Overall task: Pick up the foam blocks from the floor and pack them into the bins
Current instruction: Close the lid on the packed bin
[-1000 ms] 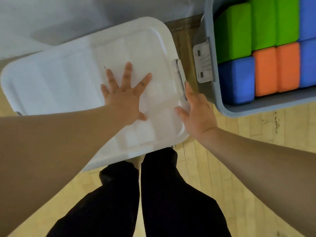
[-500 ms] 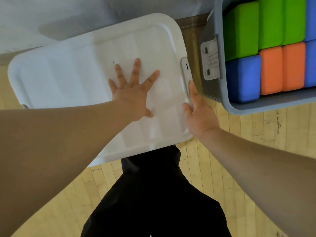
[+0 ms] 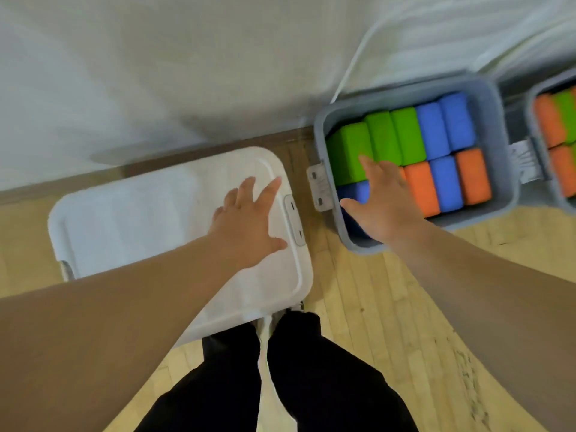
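Foam blocks [image 3: 414, 157] packed in open grey bin [image 3: 498, 145], right of centre | right hand [image 3: 377, 201] has left white lid [image 3: 156, 213], now spread over blocks | left hand [image 3: 249, 219] spread flat on lid | closing looks finished

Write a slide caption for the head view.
Left hand flat on white lid, right hand open over foam blocks in the grey bin.
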A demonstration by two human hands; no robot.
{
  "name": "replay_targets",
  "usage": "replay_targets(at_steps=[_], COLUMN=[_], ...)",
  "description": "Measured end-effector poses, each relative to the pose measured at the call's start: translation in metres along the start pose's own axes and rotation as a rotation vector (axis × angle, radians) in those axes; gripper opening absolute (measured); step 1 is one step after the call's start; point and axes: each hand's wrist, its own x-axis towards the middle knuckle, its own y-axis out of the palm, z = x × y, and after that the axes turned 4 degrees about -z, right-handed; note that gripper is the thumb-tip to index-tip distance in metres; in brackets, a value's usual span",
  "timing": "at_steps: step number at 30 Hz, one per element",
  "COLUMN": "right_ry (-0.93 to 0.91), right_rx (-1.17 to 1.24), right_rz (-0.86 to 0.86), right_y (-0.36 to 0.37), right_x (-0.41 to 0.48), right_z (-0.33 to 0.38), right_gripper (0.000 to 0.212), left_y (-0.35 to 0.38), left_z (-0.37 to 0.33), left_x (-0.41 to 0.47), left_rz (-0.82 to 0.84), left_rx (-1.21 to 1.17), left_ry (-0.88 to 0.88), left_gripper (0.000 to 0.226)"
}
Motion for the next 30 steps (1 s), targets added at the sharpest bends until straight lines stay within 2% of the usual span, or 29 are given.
replay_targets(at_steps=[3,7,11,17,20,24,27,30], right_ry=[-0.032,-0.18,-0.3,-0.44,-0.501,-0.57,-0.562,-0.463], right_rx=[-0.079,-0.192,-0.29,-0.338,-0.371,-0.315,-0.308,-0.288], right_rz=[-0.11,-0.298,-0.349,-0.233,-0.177,-0.125,-0.031,0.072], right_y=[-0.069,-0.15,-0.221,-0.271,-0.283,-0.293,-0.307,-0.321], right_x=[0.034,0.086,0.141,0.207,0.231,0.245,0.256,0.266], right_z=[-0.018,-0.058,-0.095,-0.147,-0.168,-0.178,-0.181,-0.192], right_gripper=[0.093,0.089,0.084,0.084,0.083,0.073,0.069,0.073], left_y=[-0.057,-0.114,-0.139,-0.136,-0.132,-0.133,-0.125,-0.109], left_z=[-0.044,-0.11,-0.181,-0.268,-0.293,-0.312,-0.323,-0.334], left_x=[0.027,0.074,0.124,0.182,0.195,0.198,0.197,0.198], left_rz=[-0.135,-0.278,-0.366,-0.443,-0.452,-0.458,-0.453,-0.469], left_rx=[-0.082,-0.179,-0.2,-0.25,-0.26,-0.233,-0.26,-0.347], left_ry=[0.09,0.216,0.24,0.071,-0.076,-0.181,-0.223,-0.232], left_gripper=[0.113,0.113,0.111,0.112,0.111,0.104,0.095,0.09])
